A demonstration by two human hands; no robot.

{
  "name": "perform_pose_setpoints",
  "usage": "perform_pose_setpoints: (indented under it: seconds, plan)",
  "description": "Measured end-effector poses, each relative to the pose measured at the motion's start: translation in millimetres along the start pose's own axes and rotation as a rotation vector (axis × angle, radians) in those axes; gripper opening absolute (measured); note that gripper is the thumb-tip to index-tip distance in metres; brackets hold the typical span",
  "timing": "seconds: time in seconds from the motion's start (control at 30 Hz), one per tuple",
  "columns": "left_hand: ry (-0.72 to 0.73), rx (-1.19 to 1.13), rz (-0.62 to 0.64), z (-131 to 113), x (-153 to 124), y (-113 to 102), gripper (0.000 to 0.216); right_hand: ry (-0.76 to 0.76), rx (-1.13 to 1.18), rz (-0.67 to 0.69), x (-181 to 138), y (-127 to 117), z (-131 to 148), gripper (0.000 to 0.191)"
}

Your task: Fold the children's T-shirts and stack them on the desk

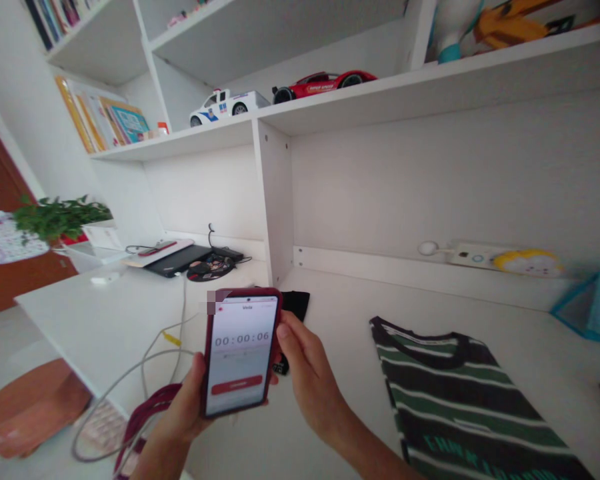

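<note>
Two hands steady a smartphone (241, 351) in a dark red case above the white desk (330, 313), its screen showing a timer. The left hand (187, 407) grips the lower edge from beneath, thumb on the side; the right hand (307, 373) closes on the right edge. Rigid, light, probably slick and breakable at the glass, the phone looks best held by its cased edges. A green-striped T-shirt (460, 400) lies flat to the right. Cables (150, 360) trail off the desk's left edge, a laptop (175, 257) sits behind, and toy cars (325, 83) line the shelf (430, 77).
</note>
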State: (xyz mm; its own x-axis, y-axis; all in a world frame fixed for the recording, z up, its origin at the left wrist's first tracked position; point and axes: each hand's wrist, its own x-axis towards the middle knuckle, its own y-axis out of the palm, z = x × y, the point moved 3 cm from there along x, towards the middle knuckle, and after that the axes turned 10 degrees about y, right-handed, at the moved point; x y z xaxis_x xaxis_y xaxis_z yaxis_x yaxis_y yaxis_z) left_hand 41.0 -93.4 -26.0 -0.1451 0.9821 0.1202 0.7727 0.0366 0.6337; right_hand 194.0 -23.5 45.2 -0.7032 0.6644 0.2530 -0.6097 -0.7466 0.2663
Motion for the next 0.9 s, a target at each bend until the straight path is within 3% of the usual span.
perform_pose_setpoints:
  seconds: [0.1, 0.33, 0.9]
  plan:
    - [-0.018, -0.02, 0.048, 0, 0, -1, 0.058, -0.025, -0.005, 0.006, 0, 0, 2, 0.027]
    - [-0.009, -0.036, 0.015, -5, 0, 9, 0.044, -0.051, -0.037, 0.009, -1, 0, 3, 0.027]
    - [-0.007, -0.007, -0.013, -2, -1, 3, 0.057, -0.059, -0.036, 0.002, -2, 1, 5, 0.028]
